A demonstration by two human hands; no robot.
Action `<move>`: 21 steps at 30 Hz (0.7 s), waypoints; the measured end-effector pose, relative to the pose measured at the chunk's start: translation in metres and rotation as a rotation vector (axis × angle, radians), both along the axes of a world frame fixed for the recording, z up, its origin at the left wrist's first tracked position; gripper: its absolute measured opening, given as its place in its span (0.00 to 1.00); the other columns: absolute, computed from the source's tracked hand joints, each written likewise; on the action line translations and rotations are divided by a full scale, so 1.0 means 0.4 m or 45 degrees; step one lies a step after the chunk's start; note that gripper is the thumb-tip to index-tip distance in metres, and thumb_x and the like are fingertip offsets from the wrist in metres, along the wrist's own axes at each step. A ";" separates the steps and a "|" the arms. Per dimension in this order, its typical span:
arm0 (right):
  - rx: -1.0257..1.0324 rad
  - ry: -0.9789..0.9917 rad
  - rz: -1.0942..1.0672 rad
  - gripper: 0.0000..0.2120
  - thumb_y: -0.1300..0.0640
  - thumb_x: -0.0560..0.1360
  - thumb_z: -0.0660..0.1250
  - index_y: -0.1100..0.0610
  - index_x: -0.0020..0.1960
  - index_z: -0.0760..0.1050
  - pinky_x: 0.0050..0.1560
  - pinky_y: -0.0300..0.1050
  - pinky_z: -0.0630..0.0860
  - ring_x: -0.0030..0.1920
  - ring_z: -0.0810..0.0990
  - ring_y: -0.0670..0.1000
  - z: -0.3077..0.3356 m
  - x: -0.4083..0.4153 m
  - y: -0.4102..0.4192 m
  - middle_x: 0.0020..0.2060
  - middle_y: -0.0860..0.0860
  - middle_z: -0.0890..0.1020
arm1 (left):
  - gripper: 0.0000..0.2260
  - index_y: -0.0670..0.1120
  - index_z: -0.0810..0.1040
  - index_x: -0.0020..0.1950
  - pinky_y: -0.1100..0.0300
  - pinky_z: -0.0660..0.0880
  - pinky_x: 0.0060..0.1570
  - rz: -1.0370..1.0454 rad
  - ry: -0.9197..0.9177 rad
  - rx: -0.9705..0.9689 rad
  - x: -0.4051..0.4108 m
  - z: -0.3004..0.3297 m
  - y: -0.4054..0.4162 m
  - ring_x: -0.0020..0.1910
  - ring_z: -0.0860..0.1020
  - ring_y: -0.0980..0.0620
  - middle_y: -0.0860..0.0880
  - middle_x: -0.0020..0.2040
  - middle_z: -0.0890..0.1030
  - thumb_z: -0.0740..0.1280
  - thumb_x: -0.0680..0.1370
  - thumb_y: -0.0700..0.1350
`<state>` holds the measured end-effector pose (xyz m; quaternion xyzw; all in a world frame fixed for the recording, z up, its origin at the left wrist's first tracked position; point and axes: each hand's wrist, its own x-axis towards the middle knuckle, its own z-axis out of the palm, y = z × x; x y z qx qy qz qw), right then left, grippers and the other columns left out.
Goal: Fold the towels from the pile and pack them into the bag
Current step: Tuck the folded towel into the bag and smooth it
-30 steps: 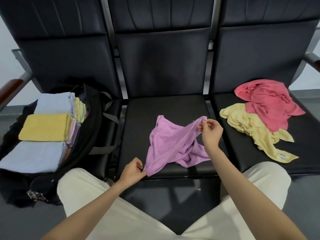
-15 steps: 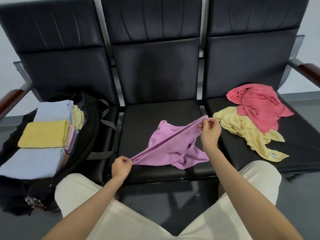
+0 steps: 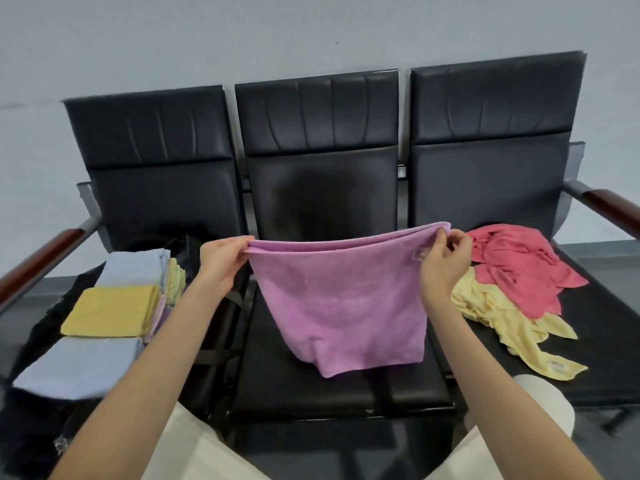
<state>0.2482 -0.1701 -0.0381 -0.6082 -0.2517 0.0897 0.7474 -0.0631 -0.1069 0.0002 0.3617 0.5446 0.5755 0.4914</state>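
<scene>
Here, a seated person holds a purple towel (image 3: 341, 306) up over the middle seat (image 3: 332, 386) of a black three-seat bench, its top edge stretched roughly level from side to side and rising a little toward the right. The left hand (image 3: 221, 266) grips the towel's upper left corner, fingers curled over the doubled edge; the right hand (image 3: 441, 263) pinches the upper right corner between thumb and fingertips. The cloth hangs down from that edge (its long axis running left to right along the top, the body narrowing toward the bottom), and its lower hem appears to touch the seat cushion.

On the left seat a black bag (image 3: 41, 334) lies open, packed with folded towels: a blue one (image 3: 81, 367) nearest the person, a yellow one (image 3: 110, 311) behind it, another blue one (image 3: 135, 270) beyond, with more folded edges standing beside them. On the right seat the unfolded pile waits, a crumpled red towel (image 3: 519, 268) lying partly over a pale yellow towel (image 3: 509, 323).
</scene>
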 end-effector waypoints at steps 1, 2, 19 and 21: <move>0.044 0.030 -0.010 0.03 0.57 0.80 0.61 0.57 0.49 0.69 0.44 0.30 0.70 0.41 0.74 0.44 0.015 -0.003 0.002 0.44 0.49 0.75 | 0.08 0.37 0.82 0.44 0.66 0.76 0.34 0.046 0.098 0.087 0.006 0.021 0.005 0.38 0.80 0.53 0.44 0.38 0.82 0.64 0.74 0.30; 0.082 0.044 -0.029 0.03 0.58 0.80 0.61 0.57 0.49 0.68 0.42 0.28 0.70 0.40 0.74 0.42 0.027 -0.006 0.004 0.43 0.49 0.75 | 0.08 0.39 0.83 0.45 0.66 0.75 0.34 0.110 0.201 0.164 0.010 0.040 0.008 0.37 0.79 0.54 0.46 0.38 0.82 0.65 0.74 0.32; -0.394 0.064 0.480 0.12 0.64 0.77 0.61 0.59 0.35 0.70 0.38 0.41 0.76 0.37 0.79 0.53 0.002 0.132 0.240 0.30 0.52 0.74 | 0.06 0.30 0.80 0.43 0.59 0.82 0.36 -0.378 0.545 -0.138 -0.003 0.155 0.261 0.45 0.82 0.40 0.34 0.48 0.80 0.65 0.72 0.24; -0.377 -0.015 0.496 0.10 0.64 0.77 0.61 0.59 0.37 0.69 0.39 0.43 0.74 0.35 0.74 0.49 0.039 0.145 0.268 0.31 0.51 0.72 | 0.07 0.34 0.81 0.39 0.60 0.82 0.37 -0.258 0.558 -0.044 0.019 0.158 0.308 0.46 0.82 0.41 0.36 0.46 0.81 0.66 0.72 0.26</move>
